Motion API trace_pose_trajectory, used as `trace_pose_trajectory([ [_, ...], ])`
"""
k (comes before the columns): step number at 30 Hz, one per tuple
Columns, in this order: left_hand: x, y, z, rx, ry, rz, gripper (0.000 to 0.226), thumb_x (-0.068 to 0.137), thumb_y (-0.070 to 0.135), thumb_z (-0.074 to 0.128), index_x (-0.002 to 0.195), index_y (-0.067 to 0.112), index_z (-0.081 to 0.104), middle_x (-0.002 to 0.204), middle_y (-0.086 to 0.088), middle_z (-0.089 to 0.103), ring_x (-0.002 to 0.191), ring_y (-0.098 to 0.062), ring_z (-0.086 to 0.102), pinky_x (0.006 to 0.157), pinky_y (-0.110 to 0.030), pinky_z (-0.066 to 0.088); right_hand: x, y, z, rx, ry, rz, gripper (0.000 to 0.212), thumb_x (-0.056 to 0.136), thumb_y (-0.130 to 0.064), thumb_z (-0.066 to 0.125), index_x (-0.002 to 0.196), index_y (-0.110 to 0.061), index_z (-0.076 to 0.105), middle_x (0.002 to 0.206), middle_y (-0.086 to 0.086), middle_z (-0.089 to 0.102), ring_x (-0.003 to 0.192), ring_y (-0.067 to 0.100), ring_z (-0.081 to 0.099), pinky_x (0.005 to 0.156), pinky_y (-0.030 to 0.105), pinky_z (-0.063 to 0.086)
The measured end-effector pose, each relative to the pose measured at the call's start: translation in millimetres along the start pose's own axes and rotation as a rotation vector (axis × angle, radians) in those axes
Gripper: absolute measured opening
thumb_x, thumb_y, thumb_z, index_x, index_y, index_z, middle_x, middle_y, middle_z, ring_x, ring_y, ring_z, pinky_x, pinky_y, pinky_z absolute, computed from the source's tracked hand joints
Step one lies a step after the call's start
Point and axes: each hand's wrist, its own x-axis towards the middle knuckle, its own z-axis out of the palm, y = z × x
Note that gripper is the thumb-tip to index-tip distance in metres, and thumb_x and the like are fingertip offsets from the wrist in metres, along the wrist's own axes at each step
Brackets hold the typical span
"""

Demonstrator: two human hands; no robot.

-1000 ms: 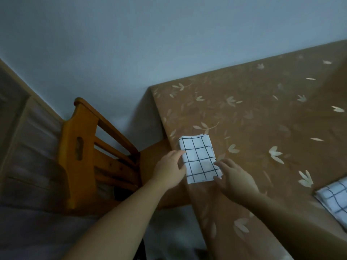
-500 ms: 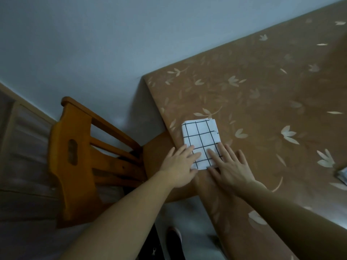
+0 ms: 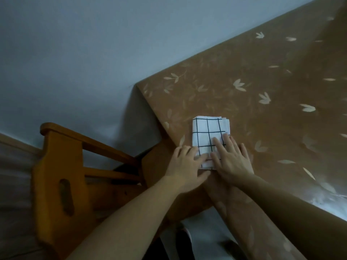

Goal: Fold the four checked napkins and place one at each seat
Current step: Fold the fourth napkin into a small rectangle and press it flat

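A folded white napkin [image 3: 207, 134] with a dark check lies on the brown leaf-patterned tablecloth [image 3: 262, 113], close to the table's edge by the wooden chair [image 3: 62, 177]. My left hand [image 3: 185, 164] lies flat, its straight fingers pressing the napkin's near left corner. Beside it my right hand [image 3: 231, 160] lies flat too, covering the napkin's near right part. Both palms hide the napkin's near edge. No other napkin is in view.
The orange-brown chair stands at the left, its seat [image 3: 155, 166] tucked partly under the table. A pale wall [image 3: 93, 53] runs behind the table's far corner. Dark feet or shoes [image 3: 184, 239] show on the floor below my arms.
Both hands slid further onto the napkin and flattened on it. The view has turned left, so the second checked napkin at the right edge has left the picture.
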Motion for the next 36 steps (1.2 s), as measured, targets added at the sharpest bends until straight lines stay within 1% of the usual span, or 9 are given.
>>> trace_pose_trajectory([
  [3,8,-11,-1,0.031,0.025,-0.017,0.052,0.097,0.054,0.035,0.145,0.034,0.034,0.153,0.001,0.030,0.144,-0.020,0.016,0.119,-0.046,0.005,3,-1,0,-0.099,0.023,-0.011,0.070,0.087,-0.057,0.008,0.149,-0.027,0.021,0.158,0.008,0.017,0.145,0.027,0.015,0.115,0.052,0.015],
  [7,17,-38,-3,0.034,-0.056,0.011,0.051,0.100,0.049,0.028,0.150,0.040,0.019,0.162,0.007,0.011,0.149,-0.017,0.000,0.120,-0.049,0.001,-1,-1,-5,-0.149,0.080,0.011,0.071,0.086,-0.062,0.019,0.144,-0.025,0.035,0.148,0.008,0.035,0.135,0.030,0.030,0.114,0.053,0.018],
  [10,21,-49,-6,-0.016,-0.095,0.030,0.051,0.100,0.045,0.029,0.150,0.042,0.018,0.162,0.009,0.007,0.149,-0.014,-0.003,0.120,-0.048,0.000,0,-3,-2,-0.144,0.034,0.031,0.069,0.091,-0.065,0.025,0.149,-0.028,0.023,0.158,0.009,0.017,0.145,0.031,0.013,0.116,0.053,0.006],
  [13,21,-43,-4,-0.068,-0.062,0.009,0.054,0.097,0.053,0.030,0.149,0.038,0.024,0.161,0.006,0.012,0.148,-0.015,0.002,0.120,-0.046,0.001,7,-5,-1,-0.063,-0.002,0.032,0.064,0.096,-0.057,0.027,0.151,-0.029,0.011,0.161,0.006,0.004,0.148,0.027,0.001,0.117,0.054,0.003],
  [17,5,-22,4,-0.087,0.018,0.032,0.059,0.092,0.065,0.032,0.143,0.036,0.037,0.151,-0.003,0.031,0.145,-0.023,0.015,0.119,-0.046,0.005,29,0,-12,-0.018,-0.023,-0.102,0.052,0.099,-0.040,0.029,0.148,-0.032,0.016,0.161,0.002,0.006,0.148,0.024,0.002,0.118,0.053,0.005],
  [22,9,-31,11,-0.106,0.208,0.034,0.043,0.095,0.048,0.040,0.134,0.031,0.047,0.137,0.003,0.045,0.135,-0.017,0.033,0.118,-0.042,0.016,40,-8,-22,-0.094,0.015,-0.171,0.057,0.096,-0.028,0.035,0.151,-0.029,0.020,0.162,0.002,0.006,0.149,0.023,-0.001,0.119,0.049,0.001],
  [24,26,-41,6,-0.105,0.234,-0.052,0.045,0.097,0.042,0.040,0.141,0.029,0.041,0.150,0.002,0.035,0.143,-0.017,0.022,0.119,-0.042,0.010,24,-20,-15,-0.052,0.099,-0.091,0.056,0.097,-0.031,0.036,0.150,-0.024,0.022,0.161,0.008,0.010,0.149,0.027,0.003,0.118,0.050,0.004],
  [28,52,-47,4,-0.039,0.009,-0.127,0.063,0.098,0.058,0.025,0.154,0.032,0.009,0.163,0.002,-0.002,0.149,-0.017,-0.011,0.119,-0.047,-0.007,-4,-36,8,-0.012,0.082,0.026,0.069,0.093,-0.065,0.021,0.151,-0.027,0.018,0.162,0.010,0.004,0.148,0.031,0.000,0.116,0.053,0.003],
  [36,59,-44,12,0.028,-0.092,-0.141,0.074,0.092,0.071,0.012,0.152,0.034,-0.009,0.161,-0.001,-0.018,0.147,-0.018,-0.020,0.117,-0.054,-0.011,-9,-21,21,-0.079,0.062,0.115,0.086,0.085,-0.079,0.014,0.153,-0.026,0.007,0.161,0.012,-0.002,0.147,0.037,-0.005,0.117,0.057,0.000],
])
